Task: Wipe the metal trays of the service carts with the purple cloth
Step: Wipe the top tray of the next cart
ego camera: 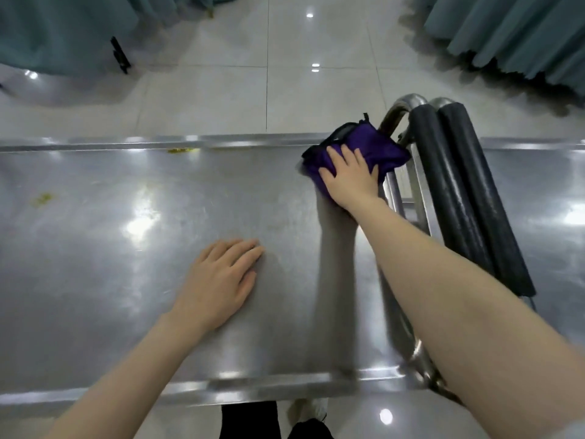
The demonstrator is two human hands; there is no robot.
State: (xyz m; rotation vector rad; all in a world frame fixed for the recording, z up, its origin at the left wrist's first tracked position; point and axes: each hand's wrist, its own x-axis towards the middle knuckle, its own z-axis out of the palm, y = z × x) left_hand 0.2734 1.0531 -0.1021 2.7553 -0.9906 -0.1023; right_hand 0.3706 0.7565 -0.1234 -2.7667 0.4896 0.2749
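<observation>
Right hand (pixel 349 177), fingers spread, presses the cloth (pixel 361 142) onto the tray's (pixel 110 280) far right corner; left hand (pixel 221 280) rests flat mid-tray; residue (pixel 42 198) at left suggests wiping is unfinished.

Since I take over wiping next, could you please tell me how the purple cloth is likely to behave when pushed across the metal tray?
The purple cloth is bunched in folds under the right hand, so it is probably soft and floppy. It likely glides easily on the glossy metal tray, yet may crumple further.
</observation>
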